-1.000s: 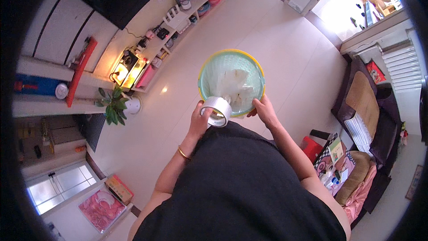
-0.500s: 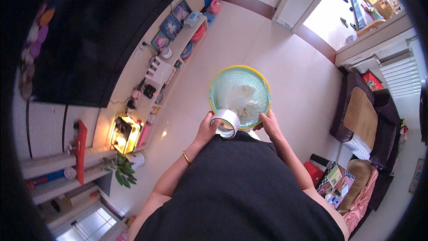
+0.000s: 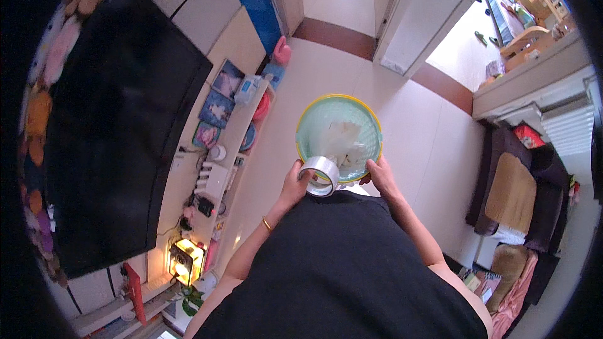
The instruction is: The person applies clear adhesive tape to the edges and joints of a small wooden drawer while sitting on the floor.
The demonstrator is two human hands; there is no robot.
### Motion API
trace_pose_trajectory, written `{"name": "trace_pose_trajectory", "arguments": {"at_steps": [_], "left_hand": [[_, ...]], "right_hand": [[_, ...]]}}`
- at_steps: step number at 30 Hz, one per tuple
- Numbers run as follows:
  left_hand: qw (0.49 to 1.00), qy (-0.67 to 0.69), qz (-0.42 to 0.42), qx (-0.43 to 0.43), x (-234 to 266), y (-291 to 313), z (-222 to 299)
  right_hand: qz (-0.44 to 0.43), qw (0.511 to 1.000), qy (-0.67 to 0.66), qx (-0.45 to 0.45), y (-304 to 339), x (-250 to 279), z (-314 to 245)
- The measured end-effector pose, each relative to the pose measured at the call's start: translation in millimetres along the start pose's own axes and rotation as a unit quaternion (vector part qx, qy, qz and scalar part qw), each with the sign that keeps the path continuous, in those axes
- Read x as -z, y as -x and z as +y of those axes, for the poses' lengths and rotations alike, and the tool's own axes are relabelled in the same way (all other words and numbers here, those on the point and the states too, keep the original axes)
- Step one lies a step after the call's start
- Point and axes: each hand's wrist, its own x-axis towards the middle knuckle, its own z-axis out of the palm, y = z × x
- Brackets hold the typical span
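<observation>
Basket (image 3: 339, 135) kept gripped at near rim by both hands, left hand (image 3: 294, 183) fingers also wrapped on tape roll (image 3: 320, 174), right hand (image 3: 379, 176) clamped; carried further down the room

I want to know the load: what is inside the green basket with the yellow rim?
Inside the green basket lie crumpled whitish pieces, like paper or plastic. The tape roll in the left hand covers the near edge.

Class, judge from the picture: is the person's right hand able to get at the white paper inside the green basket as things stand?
Probably yes: the right hand grips the green basket at its near rim, the top is open, and the white paper lies uncovered just beyond.
</observation>
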Motion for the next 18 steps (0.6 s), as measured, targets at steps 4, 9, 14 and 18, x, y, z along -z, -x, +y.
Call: {"name": "trace_pose_trajectory", "arguments": {"at_steps": [4,9,14,18], "left_hand": [[1.000,0.016,-0.007,0.007,-3.3,-83.5,14.8],[0.998,0.039,0.020,0.039,-1.1,-177.9,44.1],[0.996,0.064,0.032,0.055,10.6,-279.4,32.5],[0.996,0.055,0.034,0.058,27.1,-361.2,45.5]], "right_hand": [[-0.023,1.000,0.017,-0.011,-78.4,24.3,-50.7],[-0.018,0.999,0.012,0.026,-157.8,31.2,-113.8],[-0.012,1.000,0.027,0.010,-252.5,32.6,-145.5],[-0.002,1.000,0.009,0.007,-321.6,28.9,-183.1]]}}
